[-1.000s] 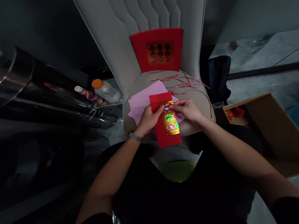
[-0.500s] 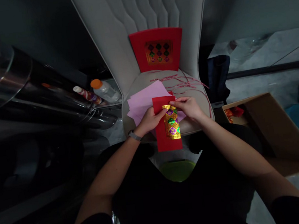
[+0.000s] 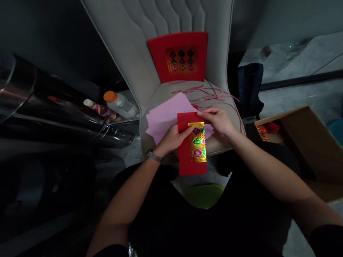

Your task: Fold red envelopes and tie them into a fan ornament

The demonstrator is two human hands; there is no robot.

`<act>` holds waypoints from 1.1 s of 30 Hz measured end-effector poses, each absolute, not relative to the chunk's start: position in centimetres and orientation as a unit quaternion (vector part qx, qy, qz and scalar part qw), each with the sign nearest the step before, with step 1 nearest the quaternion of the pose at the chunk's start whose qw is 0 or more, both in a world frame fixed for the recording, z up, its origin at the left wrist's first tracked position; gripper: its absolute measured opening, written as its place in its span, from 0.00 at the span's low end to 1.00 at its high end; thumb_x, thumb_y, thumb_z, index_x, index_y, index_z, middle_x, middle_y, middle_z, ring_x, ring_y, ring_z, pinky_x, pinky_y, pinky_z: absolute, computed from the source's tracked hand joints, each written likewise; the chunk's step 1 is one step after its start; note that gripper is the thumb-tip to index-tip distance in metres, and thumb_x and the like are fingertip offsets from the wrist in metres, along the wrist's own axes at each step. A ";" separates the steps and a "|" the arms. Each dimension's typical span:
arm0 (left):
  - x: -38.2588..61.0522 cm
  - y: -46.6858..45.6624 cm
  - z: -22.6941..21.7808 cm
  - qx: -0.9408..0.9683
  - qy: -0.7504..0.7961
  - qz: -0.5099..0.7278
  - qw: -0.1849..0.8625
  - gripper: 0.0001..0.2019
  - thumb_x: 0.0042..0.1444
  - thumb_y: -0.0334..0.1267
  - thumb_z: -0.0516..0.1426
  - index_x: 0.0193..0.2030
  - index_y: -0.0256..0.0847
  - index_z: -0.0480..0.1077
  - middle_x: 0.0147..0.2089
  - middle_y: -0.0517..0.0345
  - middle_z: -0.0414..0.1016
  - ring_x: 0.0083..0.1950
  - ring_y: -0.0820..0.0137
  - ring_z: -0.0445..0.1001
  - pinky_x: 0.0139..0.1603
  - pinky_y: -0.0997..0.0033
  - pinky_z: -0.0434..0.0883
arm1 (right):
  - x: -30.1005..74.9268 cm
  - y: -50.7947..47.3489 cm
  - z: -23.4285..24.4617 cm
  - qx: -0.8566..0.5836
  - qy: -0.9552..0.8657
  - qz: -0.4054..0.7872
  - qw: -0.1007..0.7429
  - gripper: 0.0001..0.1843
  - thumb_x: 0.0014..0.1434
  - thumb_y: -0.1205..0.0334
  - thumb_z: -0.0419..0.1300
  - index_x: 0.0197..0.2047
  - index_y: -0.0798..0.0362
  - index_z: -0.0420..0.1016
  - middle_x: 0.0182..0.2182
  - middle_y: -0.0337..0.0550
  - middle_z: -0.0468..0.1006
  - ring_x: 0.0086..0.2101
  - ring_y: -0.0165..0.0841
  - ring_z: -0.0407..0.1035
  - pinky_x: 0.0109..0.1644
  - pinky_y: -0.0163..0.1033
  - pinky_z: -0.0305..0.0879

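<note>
While the person looks down over their own dark-clothed lap, both bare hands meet above the front edge of a pale upholstered chair and hold a red card between them. The card stands upright in the view, its lower half hanging past the seat edge towards the lap. A gold foil panel with purple and green diamond shapes covers its right side.

The left hand is closed on the card's left edge near the top, with the thumb lying across the red front. The right hand pinches the card's upper right corner, fingertips together at the top of the gold panel. A wristband circles the left wrist.

Under the hands, loose pink paper sheets lie fanned on the seat. Behind them, thin red strings trail over the back and right of the seat. A wider red card with a gold square of diamonds leans against the tufted backrest.

To the left of the chair, an orange-capped bottle lies beside a smaller bottle. To the right, on the floor, an open cardboard box shows some red and gold items at its far end. A green rounded object shows below the card, between the person's knees.
</note>
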State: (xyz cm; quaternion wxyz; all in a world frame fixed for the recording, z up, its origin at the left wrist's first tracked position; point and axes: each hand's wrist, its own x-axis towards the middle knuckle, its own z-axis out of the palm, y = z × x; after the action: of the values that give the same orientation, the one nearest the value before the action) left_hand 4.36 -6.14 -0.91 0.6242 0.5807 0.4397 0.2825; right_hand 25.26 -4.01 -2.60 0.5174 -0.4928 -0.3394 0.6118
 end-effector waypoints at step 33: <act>6.5 -8.5 -5.2 0.838 0.516 0.117 0.132 0.53 0.52 0.62 0.68 0.78 0.39 0.55 0.82 0.32 0.42 0.81 0.36 0.43 0.78 0.30 0.41 | 33.1 -1.6 -4.8 -0.661 -0.500 0.460 0.319 0.07 0.52 0.60 0.70 0.33 0.54 0.84 0.22 0.41 0.80 0.22 0.33 0.70 0.28 0.39 0.66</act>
State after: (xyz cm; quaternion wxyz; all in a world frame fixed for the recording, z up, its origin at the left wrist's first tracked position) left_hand 6.51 -8.52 -5.17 0.1317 0.8383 0.5160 0.1166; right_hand 33.09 -1.56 -4.78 0.3193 -0.6607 -0.4999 0.4600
